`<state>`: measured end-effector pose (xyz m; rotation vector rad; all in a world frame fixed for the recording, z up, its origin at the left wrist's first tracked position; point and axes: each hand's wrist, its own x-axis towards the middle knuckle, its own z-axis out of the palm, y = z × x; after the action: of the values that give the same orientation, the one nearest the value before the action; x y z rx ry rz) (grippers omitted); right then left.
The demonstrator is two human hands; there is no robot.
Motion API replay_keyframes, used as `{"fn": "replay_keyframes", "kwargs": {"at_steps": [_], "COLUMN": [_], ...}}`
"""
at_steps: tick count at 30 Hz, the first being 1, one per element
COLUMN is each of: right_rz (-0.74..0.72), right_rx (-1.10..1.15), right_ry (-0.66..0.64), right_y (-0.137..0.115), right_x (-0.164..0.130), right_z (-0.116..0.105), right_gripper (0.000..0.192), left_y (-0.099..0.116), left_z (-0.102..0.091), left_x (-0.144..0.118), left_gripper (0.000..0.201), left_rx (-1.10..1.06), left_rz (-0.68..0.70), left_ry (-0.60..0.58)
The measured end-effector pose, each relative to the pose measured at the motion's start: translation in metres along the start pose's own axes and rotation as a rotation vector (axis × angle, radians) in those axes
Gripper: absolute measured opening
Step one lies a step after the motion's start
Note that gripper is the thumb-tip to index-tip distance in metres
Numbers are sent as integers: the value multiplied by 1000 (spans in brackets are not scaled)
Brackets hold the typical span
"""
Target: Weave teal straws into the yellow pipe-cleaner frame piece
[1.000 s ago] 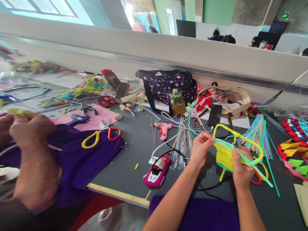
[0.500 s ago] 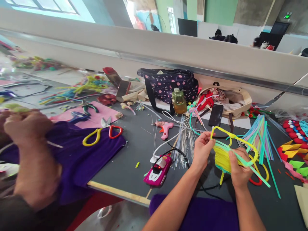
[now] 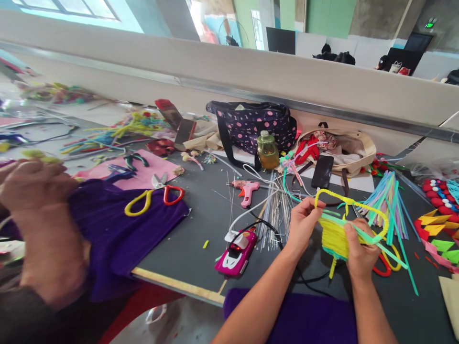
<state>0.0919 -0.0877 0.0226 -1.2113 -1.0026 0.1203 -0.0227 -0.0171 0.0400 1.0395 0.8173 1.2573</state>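
A small yellow pipe-cleaner piece (image 3: 333, 238) with a green lower edge hangs between my hands, a yellow stem sticking out below it. My left hand (image 3: 304, 220) pinches the left end of the bent yellow pipe cleaner (image 3: 369, 210) that arches over the piece. On the other side, my right hand (image 3: 360, 251) is closed on the body of the piece, thumb on its front. Pale green pipe cleaners (image 3: 390, 254) run across the top and poke out past my right fingers. Scissors (image 3: 383, 267) with red and yellow handles lie partly hidden behind that hand.
A pink glue gun (image 3: 245, 190), thin wires (image 3: 275, 215) and a magenta car-shaped power strip (image 3: 234, 255) lie left of my arms. Pastel pipe cleaners (image 3: 387, 200) fan out at right. A phone (image 3: 322, 172) lies behind. A co-worker's hands (image 3: 39, 186) are far left.
Both my hands keep their grip; the yellow piece and its arch have shifted very slightly right. The co-worker's hands at far left have moved a little.
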Motion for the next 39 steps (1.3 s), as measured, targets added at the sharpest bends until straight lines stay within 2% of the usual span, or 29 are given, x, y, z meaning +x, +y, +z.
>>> {"fn": "replay_keyframes", "kwargs": {"at_steps": [3,6,9,14,18,25,30,35,39], "right_rz": [93,157,187,225,229,181,120,119,159], "right_rx": [44,109,149,135,150,140,141,107,102], "right_ry": [54,42,35,119,147,105,58,47,74], "right_y": [1,2,2,3,5,7,7,9,10], "right_x": [2,5,8,13,14,19,21,21,21], "right_z": [1,0,-3,-7,-9,-13,-16,-18,-19], "right_gripper": [16,17,17,20,20,18,16,16,19], "left_y": [3,5,6,2,0,-1,-3,-2,0], "left_z": [0,-1,-2,-3,-6,-10,-9,-6,-5], "left_x": [0,0,1,2,4,9,10,9,7], "left_gripper": [15,18,21,29,28,26,25,27,24], "left_rx": [-23,-40,-55,-72,-92,-92,-47,-23,-19], "left_rz": [-55,-82,-76,-39,-36,-1,29,-22,-30], "left_ry": [-74,-122,-170,-290,-351,-400,-352,-307,-375]}}
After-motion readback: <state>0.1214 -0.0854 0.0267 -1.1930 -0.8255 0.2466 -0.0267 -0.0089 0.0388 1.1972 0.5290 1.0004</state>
